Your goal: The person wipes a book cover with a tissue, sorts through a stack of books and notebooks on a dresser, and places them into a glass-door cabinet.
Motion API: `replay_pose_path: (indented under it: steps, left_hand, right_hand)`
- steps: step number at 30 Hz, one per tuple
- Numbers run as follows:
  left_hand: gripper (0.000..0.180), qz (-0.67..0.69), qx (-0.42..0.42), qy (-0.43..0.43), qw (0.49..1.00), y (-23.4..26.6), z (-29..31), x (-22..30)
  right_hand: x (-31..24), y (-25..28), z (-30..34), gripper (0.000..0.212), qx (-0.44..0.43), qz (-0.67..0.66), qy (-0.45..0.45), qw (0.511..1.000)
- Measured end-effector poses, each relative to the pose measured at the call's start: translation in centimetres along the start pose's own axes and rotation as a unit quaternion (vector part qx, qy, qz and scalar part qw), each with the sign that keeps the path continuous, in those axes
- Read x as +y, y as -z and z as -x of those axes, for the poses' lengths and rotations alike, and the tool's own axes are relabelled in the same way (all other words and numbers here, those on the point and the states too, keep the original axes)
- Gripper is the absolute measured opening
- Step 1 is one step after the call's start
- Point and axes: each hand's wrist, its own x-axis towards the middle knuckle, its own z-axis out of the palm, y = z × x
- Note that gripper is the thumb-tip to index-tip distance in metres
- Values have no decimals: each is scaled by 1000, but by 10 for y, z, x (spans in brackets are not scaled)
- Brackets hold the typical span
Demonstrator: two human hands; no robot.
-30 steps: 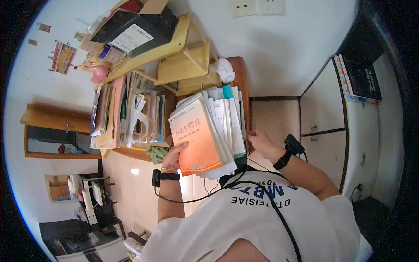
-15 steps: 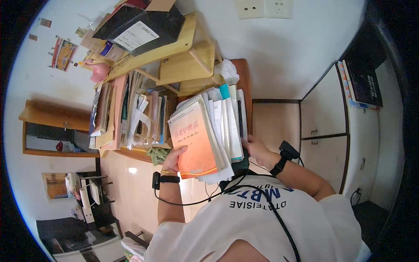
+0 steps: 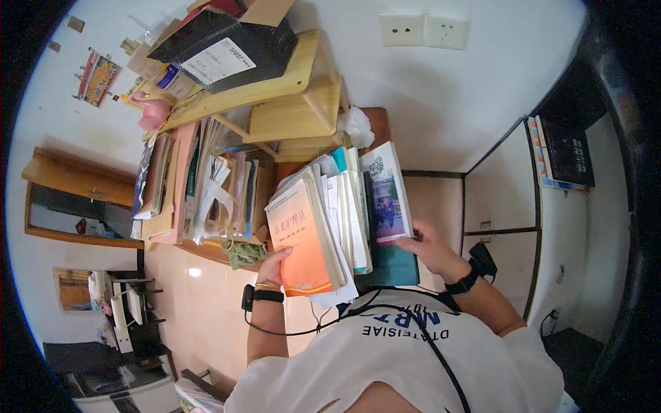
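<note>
My left hand is closed on the near left edge of an orange paperback book, thumb on its cover. Behind the orange book a row of books and loose papers leans together. My right hand grips the near corner of a white-and-purple book, tilted out at the right end of the row. Under it, close to my shirt, lies a teal book or folder. The fingers beneath both books are partly hidden.
A wooden shelf stand carries a black box and a pink ornament. Upright books and folders fill the left side. A green cloth hangs by the edge. White cabinets stand at the right.
My right hand has moved right, and the white-and-purple book now shows its cover, tilted away from the row. More of the teal book or folder is visible. My left hand stays on the orange book.
</note>
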Motion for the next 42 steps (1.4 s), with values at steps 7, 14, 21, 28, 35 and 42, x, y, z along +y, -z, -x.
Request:
replay_pose_path:
  steps: [7,14,21,28,35,42]
  left_hand:
    - [45,-37,41,-25,998,-12,-8,14]
    - [43,-155,60,-61,984,-29,-1,28]
    - [66,-632,236,-427,602,-124,-10,-7]
    - [84,-771,37,-401,494,-224,-2,-47]
    - [87,-795,51,-372,476,-232,-22,-60]
    - [97,-841,68,-309,439,-232,-47,-74]
  right_hand:
    - [7,41,8,31,44,-14,-6,999]
    - [14,38,14,29,81,-2,-4,997]
    - [25,38,19,31,115,23,-12,993]
    - [39,37,22,39,155,53,31,986]
    - [9,87,60,33,211,36,32,976]
    - [2,176,134,31,393,-50,41,917]
